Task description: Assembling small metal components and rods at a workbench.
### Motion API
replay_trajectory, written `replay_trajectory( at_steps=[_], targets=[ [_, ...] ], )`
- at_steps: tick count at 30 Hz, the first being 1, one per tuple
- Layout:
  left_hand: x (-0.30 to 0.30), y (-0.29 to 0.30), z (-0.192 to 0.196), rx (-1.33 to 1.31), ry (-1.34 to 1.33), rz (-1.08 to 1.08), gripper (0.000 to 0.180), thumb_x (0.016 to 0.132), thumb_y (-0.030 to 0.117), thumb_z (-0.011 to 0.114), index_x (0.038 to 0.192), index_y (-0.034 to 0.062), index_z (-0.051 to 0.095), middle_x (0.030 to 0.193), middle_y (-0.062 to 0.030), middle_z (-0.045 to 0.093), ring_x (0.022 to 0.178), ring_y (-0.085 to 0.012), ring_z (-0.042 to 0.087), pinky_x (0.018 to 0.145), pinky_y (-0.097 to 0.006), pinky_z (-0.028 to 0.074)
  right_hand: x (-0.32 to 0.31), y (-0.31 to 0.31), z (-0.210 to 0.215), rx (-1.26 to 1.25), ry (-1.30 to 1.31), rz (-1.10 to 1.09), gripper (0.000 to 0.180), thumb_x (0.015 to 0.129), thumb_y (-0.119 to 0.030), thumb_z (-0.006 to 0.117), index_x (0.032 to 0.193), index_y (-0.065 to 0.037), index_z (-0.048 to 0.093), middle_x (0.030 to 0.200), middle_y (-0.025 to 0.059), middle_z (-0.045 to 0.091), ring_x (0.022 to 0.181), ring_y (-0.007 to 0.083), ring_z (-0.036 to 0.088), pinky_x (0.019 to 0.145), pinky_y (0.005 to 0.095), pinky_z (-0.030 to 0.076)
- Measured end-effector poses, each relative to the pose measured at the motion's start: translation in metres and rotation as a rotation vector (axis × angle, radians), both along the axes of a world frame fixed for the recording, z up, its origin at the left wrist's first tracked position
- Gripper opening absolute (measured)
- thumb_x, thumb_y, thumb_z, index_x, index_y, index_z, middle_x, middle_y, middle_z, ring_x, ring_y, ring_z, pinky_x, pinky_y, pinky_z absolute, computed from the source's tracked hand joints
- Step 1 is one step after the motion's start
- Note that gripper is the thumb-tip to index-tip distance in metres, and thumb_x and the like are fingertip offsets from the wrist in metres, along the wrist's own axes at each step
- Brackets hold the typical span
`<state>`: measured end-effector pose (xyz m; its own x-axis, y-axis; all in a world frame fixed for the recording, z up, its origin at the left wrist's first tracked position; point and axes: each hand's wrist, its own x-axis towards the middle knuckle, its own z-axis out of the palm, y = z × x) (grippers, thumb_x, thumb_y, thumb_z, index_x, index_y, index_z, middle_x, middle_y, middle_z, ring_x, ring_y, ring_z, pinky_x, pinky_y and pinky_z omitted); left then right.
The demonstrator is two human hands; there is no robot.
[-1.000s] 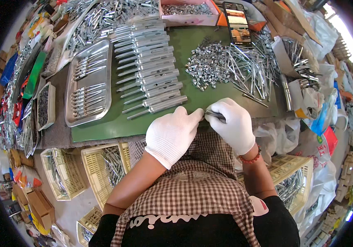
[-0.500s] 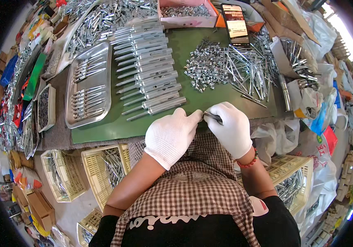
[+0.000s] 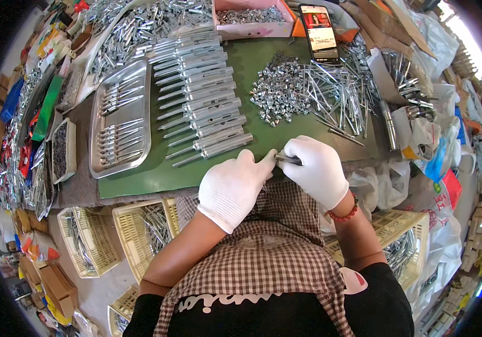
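Observation:
My left hand (image 3: 232,191) and my right hand (image 3: 317,171), both in white knit gloves, meet over the near edge of the green work mat (image 3: 134,185). A short dark-grey metal rod (image 3: 289,160) is pinched in my right hand. Its left end touches the fingertips of my left hand, which are closed; whatever else they hold is hidden. Beyond my left hand lies a row of silver metal tubes (image 3: 227,137) with thin rods sticking out leftward. Farther off are a heap of small metal sleeves (image 3: 280,90) and loose thin metal pins (image 3: 345,95).
A steel tray (image 3: 96,121) with sorted pointed metal parts stands at left. At the back are a pink box (image 3: 252,29) of small parts and a lit phone (image 3: 320,36). Plastic crates (image 3: 103,247) of metal parts stand below the table edge.
My right hand has shifted slightly and turned, with the dark rod still between its fingers. My left hand stays almost in place. The phone's screen picture differs.

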<state>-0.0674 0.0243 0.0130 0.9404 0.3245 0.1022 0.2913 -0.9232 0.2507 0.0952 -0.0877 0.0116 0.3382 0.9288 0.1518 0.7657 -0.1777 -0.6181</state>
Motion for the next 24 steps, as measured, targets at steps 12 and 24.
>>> replay_trajectory(
  at_steps=[12, 24],
  targets=[
    [0.001, -0.001, 0.000, 0.119, 0.050, 0.000, 0.042, 0.087, 0.015, 0.057, 0.129, 0.0171, 0.060, 0.078, -0.0084, 0.056, 0.058, -0.0242, 0.064, 0.050, -0.037, 0.052, -0.006, 0.017, -0.003, 0.337, 1.192, -0.127, 0.039, 0.098, -0.036, 0.054, 0.079, -0.003, 0.059, 0.060, -0.0010, 0.045, 0.048, 0.0096, 0.038, 0.046, 0.0283, 0.030],
    [0.004, -0.001, 0.004, -0.028, 0.088, 0.047, 0.020, 0.094, 0.025, 0.057, 0.113, 0.0238, 0.064, 0.074, -0.0082, 0.056, 0.058, -0.0284, 0.061, 0.051, -0.042, 0.049, -0.029, 0.039, -0.024, 0.666, 1.156, -0.162, 0.057, 0.104, -0.046, 0.040, 0.065, -0.005, 0.047, 0.054, -0.0027, 0.029, 0.047, 0.0102, 0.025, 0.046, 0.0279, 0.019]
  ],
)
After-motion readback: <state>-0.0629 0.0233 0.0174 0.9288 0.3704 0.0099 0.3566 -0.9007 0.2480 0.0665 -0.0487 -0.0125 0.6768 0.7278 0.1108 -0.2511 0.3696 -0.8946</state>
